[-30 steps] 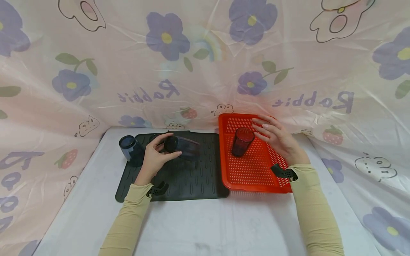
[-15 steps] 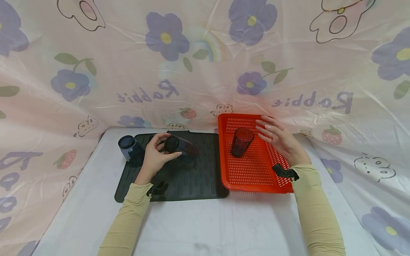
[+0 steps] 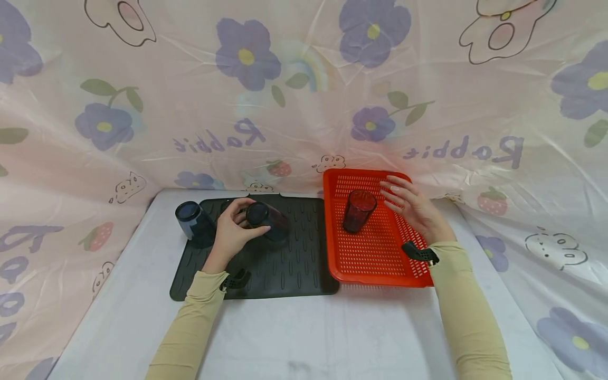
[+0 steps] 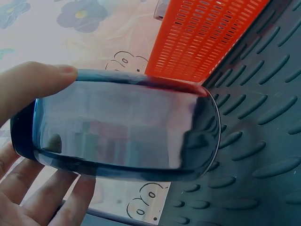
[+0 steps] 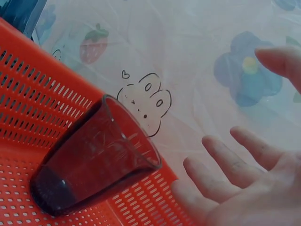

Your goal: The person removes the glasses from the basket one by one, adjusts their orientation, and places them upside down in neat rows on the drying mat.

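1. Head view: left hand grips a blue cup tilted over the black mat; a second blue cup stands just left of it; right hand, fingers spread, hovers just beside a red cup upright in the red tray.
2. Left wrist view: thumb and fingers curl round the blue cup; mat lies below.
3. Right wrist view: fingers are spread, apart from the red cup; the cup sits on the tray.

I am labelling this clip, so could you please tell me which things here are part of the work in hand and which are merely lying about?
In the work:
- left hand, gripping the blue cup over the dark mat
- right hand, open beside the red cup, not touching it
- red tray, where the red cup stands

Lying about:
- second blue cup at the mat's left edge
- flowered sheet behind
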`<state>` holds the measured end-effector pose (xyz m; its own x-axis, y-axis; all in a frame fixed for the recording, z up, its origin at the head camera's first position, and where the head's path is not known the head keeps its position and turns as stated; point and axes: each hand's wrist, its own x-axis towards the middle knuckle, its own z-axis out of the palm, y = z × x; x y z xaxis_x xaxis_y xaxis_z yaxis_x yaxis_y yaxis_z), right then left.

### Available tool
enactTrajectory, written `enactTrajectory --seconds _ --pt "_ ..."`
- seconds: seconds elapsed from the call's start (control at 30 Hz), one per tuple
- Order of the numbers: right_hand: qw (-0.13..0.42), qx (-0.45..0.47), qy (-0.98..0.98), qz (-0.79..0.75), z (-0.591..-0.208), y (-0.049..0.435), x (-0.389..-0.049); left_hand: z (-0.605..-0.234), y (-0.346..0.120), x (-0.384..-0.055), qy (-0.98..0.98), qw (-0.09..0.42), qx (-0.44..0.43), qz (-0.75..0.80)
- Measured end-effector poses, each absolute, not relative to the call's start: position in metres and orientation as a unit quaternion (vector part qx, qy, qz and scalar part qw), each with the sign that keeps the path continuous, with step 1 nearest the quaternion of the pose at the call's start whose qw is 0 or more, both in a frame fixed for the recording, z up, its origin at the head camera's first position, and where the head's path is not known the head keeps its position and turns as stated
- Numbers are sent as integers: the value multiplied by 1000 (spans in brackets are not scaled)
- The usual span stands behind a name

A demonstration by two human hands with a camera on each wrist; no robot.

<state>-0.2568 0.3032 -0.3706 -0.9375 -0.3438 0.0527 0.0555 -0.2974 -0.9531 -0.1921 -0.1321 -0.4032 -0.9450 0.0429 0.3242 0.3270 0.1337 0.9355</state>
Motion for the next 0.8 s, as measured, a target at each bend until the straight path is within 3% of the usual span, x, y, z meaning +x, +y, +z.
enactTrajectory --seconds 0.5,0.8 --pt "122 -97 618 -771 -375 295 -264 -409 -124 -194 -771 143 -130 -607" --pt "121 -82 640 -754 -383 288 -269 -444 -128 -218 -777 154 -112 -600"
